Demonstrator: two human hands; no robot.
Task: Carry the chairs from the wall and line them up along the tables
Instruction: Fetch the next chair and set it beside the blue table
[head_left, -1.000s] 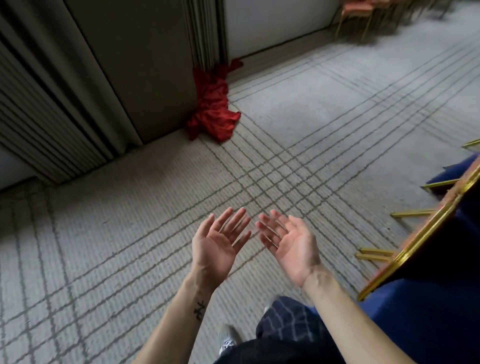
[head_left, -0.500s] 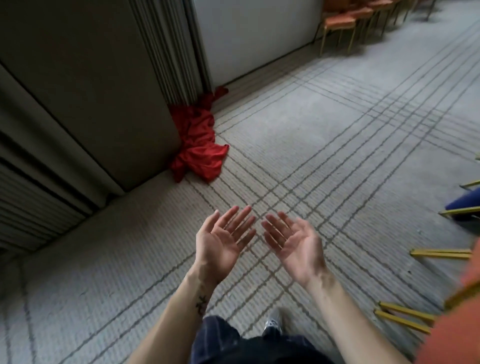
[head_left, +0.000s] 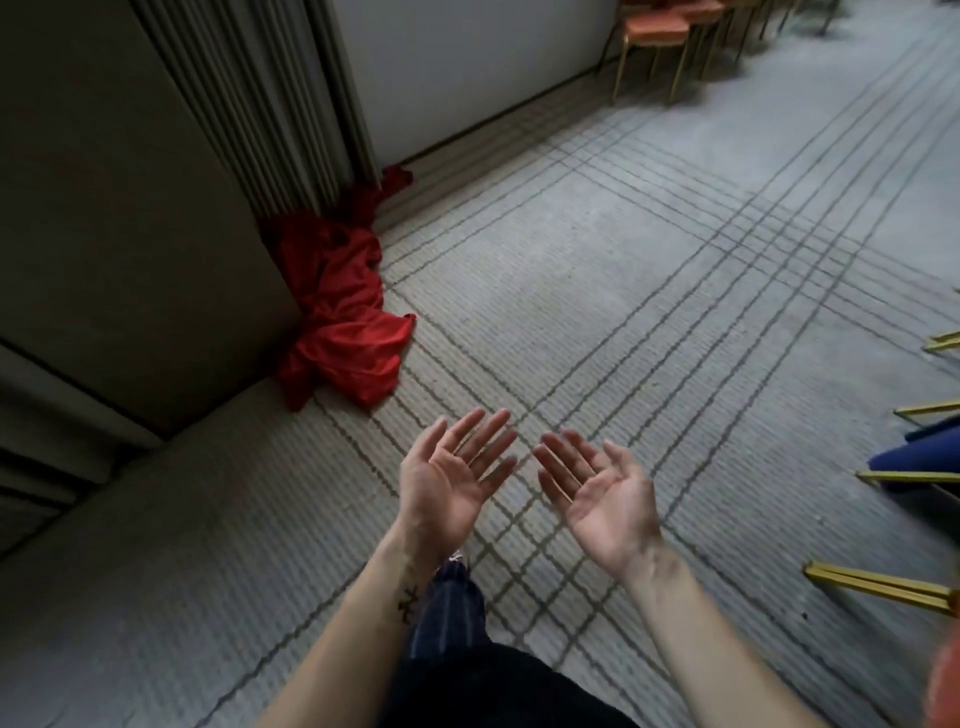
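At the far left the folding partition (head_left: 130, 208) runs back to a corner, and a crumpled red cloth (head_left: 337, 322) lies heaped at its foot on the carpet (head_left: 623, 270). In front of the person the left hand (head_left: 447, 483) and right hand (head_left: 602, 509) are held out palm up, fingers straight, close together but not touching. Both are empty. The orange-seated chairs (head_left: 657, 31) wait well ahead, lined up against the white wall (head_left: 467, 62) at the upper right. This looks like the walk over to fetch one. It would be best to steer clear of the cloth, which could trip someone, and take the nearest chair with one hand on the back and one under the seat, lifting it free of its neighbours. At the right edge gold chair legs (head_left: 883, 587) and some blue fabric (head_left: 919, 447) jut in — give those room when turning back with a load.
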